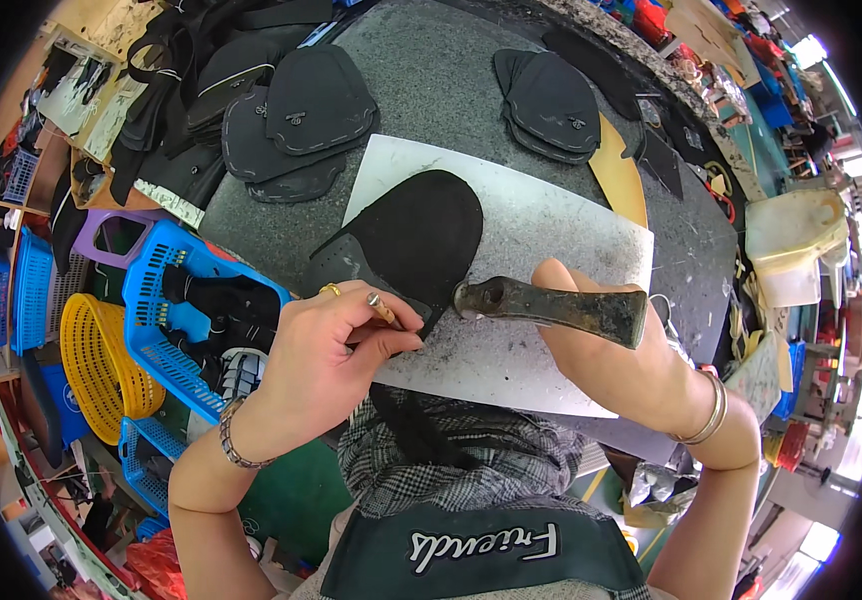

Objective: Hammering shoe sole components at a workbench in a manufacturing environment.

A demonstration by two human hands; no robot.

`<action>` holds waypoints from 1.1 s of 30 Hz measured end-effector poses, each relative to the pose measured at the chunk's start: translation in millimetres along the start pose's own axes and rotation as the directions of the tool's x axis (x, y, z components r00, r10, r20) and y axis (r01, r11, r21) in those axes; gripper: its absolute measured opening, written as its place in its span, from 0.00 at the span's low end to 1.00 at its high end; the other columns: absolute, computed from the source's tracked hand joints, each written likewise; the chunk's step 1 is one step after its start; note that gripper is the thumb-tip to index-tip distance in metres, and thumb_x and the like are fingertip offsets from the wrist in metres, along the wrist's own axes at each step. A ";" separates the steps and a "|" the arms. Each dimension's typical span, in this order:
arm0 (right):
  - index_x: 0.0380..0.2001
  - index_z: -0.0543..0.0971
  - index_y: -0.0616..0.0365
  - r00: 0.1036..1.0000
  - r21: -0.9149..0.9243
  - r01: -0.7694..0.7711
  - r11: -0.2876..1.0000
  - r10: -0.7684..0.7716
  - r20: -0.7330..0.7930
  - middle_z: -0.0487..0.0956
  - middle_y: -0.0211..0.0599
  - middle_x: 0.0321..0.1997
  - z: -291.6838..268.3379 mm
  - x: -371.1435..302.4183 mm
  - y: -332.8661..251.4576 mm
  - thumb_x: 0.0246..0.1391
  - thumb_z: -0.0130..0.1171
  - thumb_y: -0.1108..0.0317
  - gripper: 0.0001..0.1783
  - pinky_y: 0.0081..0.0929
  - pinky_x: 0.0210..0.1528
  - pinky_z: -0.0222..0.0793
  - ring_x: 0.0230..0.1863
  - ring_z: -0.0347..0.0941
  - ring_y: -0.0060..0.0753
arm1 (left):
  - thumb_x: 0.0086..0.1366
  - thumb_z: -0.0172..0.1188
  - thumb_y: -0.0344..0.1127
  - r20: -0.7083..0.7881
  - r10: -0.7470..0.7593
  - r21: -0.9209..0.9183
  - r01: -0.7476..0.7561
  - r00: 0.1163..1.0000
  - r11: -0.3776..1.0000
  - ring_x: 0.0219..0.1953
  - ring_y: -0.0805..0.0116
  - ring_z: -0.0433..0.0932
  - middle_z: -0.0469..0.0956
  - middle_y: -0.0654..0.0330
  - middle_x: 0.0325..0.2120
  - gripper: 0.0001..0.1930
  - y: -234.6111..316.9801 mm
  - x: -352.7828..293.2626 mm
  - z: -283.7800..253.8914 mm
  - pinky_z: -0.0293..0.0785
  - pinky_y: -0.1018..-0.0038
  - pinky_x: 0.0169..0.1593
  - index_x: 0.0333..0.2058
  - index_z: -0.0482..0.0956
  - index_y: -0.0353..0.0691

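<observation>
In front of me lies a rounded black flap (426, 225), with a smoother dark strip along its lower left side, on a white board (571, 240). My left hand (336, 335) is closed at the flap's near edge, pinching a slim tool (383, 308) with a metal top and a tan body. Whether its lower tip touches the flap is hidden by my fingers. My right hand (611, 360) is wrapped round a hammer (561, 305) with a worn, dark metal head. The hammer hangs over the board, just right of the flap, and its grip is hidden in my palm.
Stacks of finished-looking black flaps (316, 105) and similar flaps (556, 105) lie on the grey tabletop (431, 60). A yellow curved piece (619, 170) lies at the right. Beside the table at left stand a blue basket (166, 345) of dark items and yellow baskets (101, 360).
</observation>
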State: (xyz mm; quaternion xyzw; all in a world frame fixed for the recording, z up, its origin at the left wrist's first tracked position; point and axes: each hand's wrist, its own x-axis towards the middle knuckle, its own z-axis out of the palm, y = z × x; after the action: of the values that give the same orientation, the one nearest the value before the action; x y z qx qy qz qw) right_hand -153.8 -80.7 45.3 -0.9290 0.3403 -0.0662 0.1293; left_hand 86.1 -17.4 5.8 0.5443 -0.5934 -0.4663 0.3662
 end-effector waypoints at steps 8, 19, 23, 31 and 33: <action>0.36 0.73 0.63 0.991 0.212 0.044 0.976 -0.016 -0.131 0.70 0.39 0.29 -28.3 15.8 -8.0 0.48 0.58 0.79 0.10 0.24 0.22 0.65 0.24 0.70 0.33 | 0.50 0.63 0.18 -0.115 0.274 0.201 -0.248 0.955 0.948 0.24 0.66 0.78 0.76 0.58 0.25 0.08 -12.9 -2.1 11.4 0.73 0.75 0.27 0.29 0.76 0.35; 0.40 0.74 0.63 0.987 -0.019 0.082 0.996 -0.084 -0.134 0.72 0.33 0.35 -66.2 0.2 -29.9 0.47 0.59 0.81 0.15 0.23 0.24 0.62 0.24 0.67 0.24 | 0.56 0.62 0.22 -0.165 0.097 -0.133 -0.119 0.982 0.984 0.25 0.71 0.79 0.79 0.57 0.22 0.05 -12.2 3.2 11.3 0.72 0.80 0.30 0.31 0.76 0.34; 0.42 0.75 0.66 0.978 0.167 -0.061 0.984 0.093 -0.187 0.74 0.33 0.38 -69.9 2.0 -30.8 0.46 0.59 0.84 0.17 0.23 0.24 0.62 0.25 0.67 0.17 | 0.54 0.64 0.23 -0.161 0.242 0.179 -0.213 0.957 0.961 0.24 0.66 0.78 0.77 0.57 0.21 0.05 -11.7 3.0 13.5 0.72 0.77 0.28 0.28 0.76 0.33; 0.40 0.74 0.59 0.982 -0.178 0.156 0.972 -0.172 -0.080 0.70 0.41 0.25 -63.9 7.6 -32.0 0.48 0.58 0.76 0.13 0.28 0.25 0.64 0.23 0.69 0.39 | 0.55 0.58 0.18 -0.044 0.379 0.263 -0.355 0.924 0.897 0.27 0.64 0.79 0.77 0.56 0.26 0.06 -8.5 16.8 14.4 0.74 0.74 0.30 0.31 0.75 0.32; 0.39 0.74 0.60 0.971 0.006 0.172 0.985 -0.168 -0.170 0.69 0.40 0.26 -60.8 16.3 -31.3 0.48 0.58 0.77 0.12 0.26 0.24 0.63 0.23 0.68 0.35 | 0.55 0.59 0.18 -0.070 0.190 0.059 -0.186 0.979 0.981 0.29 0.68 0.80 0.78 0.57 0.27 0.05 -15.4 13.8 10.0 0.75 0.76 0.32 0.30 0.75 0.32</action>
State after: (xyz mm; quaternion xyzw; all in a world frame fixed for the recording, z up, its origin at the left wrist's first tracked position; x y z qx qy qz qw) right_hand -134.9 -80.1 113.0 -0.9444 0.2686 -0.1590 0.1034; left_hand 79.4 -29.1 -12.8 0.5121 -0.6400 -0.3933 0.4165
